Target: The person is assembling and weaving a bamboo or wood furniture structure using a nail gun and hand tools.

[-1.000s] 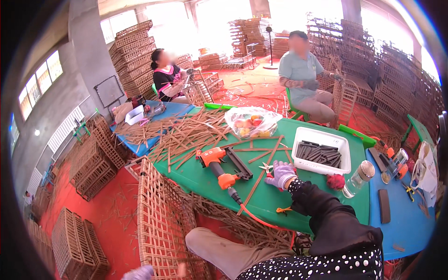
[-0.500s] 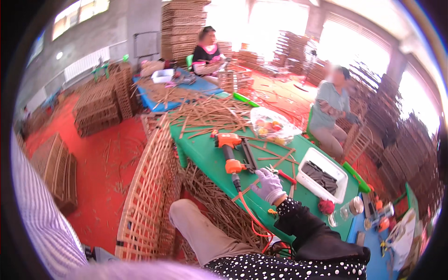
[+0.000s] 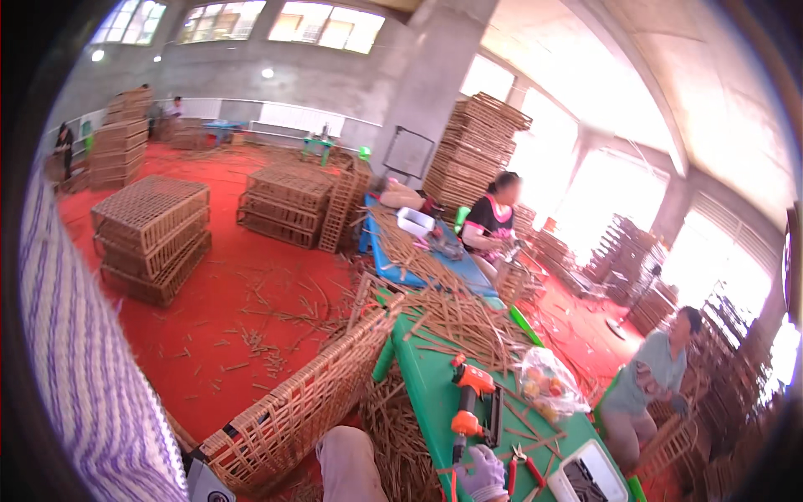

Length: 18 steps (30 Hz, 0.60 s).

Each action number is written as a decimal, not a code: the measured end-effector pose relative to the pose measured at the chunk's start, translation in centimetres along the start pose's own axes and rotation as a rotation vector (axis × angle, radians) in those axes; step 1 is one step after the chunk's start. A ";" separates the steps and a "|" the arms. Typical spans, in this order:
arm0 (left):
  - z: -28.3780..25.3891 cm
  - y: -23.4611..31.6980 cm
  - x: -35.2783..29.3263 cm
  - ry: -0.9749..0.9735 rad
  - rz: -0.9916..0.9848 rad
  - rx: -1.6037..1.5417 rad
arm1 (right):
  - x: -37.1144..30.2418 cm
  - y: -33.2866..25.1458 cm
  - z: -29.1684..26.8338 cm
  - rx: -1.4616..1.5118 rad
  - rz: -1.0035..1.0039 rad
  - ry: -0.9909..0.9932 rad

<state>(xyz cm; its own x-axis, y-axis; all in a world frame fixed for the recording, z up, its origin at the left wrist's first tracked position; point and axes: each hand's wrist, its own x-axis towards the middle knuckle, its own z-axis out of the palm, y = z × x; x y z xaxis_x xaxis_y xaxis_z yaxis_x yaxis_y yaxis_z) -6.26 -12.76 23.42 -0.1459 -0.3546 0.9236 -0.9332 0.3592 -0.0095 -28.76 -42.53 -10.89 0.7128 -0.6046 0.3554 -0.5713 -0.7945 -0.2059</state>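
Observation:
My right hand [image 3: 481,475], in a pale purple glove, rests on the green table [image 3: 422,393] with fingers apart and nothing visible in it. Just beyond it lies an orange and black nail gun [image 3: 467,402] with a hose at its base. To its right are red-handled pliers [image 3: 527,470]. A woven frame of brown strips [image 3: 301,402] leans tilted beside my knee, left of the table. My left arm, in a striped purple and white sleeve [image 3: 92,351], runs down the left side; its hand is not in view.
Loose strips [image 3: 468,326] cover the far table end, near a plastic bag [image 3: 548,381] of round items. A white tray [image 3: 590,481] holds dark pieces. Stacked woven crates [image 3: 155,243] stand on the red floor [image 3: 242,335]. Two people sit nearby, one in black [image 3: 489,222], one in grey-green [image 3: 661,368].
The view has swung left and up, so the table and my right hand now appear lower. More floor and crates show at left. The nail gun stays on the table.

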 end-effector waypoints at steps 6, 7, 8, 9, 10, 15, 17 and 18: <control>-0.2 0.6 -0.2 0.010 -0.034 0.045 | 0.9 -2.7 -0.2 0.101 -0.045 0.003; 0.1 0.5 -0.2 0.014 -0.032 0.044 | 1.0 -2.8 0.1 0.084 -0.073 0.009; 0.5 0.3 0.0 0.017 -0.032 0.044 | 1.0 -3.0 0.4 0.068 -0.099 0.013; 0.8 0.0 0.1 0.018 -0.035 0.045 | 1.1 -3.2 0.6 0.091 -0.103 0.010; 0.9 -0.1 0.2 0.018 -0.037 0.042 | 1.1 -3.4 0.7 0.096 -0.081 -0.003; 0.1 0.2 0.1 0.062 -0.041 0.050 | 1.3 -4.7 1.1 0.152 -0.156 0.022; -0.6 0.5 -0.6 0.081 -0.059 0.065 | 1.4 -5.4 0.8 0.160 -0.143 -0.017; -0.9 0.7 -0.6 0.106 -0.039 0.071 | 1.6 -5.7 0.7 0.162 -0.157 -0.047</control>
<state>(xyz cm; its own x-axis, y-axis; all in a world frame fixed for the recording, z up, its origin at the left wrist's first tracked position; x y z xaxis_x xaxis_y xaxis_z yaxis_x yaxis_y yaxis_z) -6.52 -11.53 23.25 -0.0766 -0.2726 0.9591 -0.9590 0.2833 0.0040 -24.04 -38.99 -9.81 0.8080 -0.4722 0.3523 -0.3822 -0.8752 -0.2965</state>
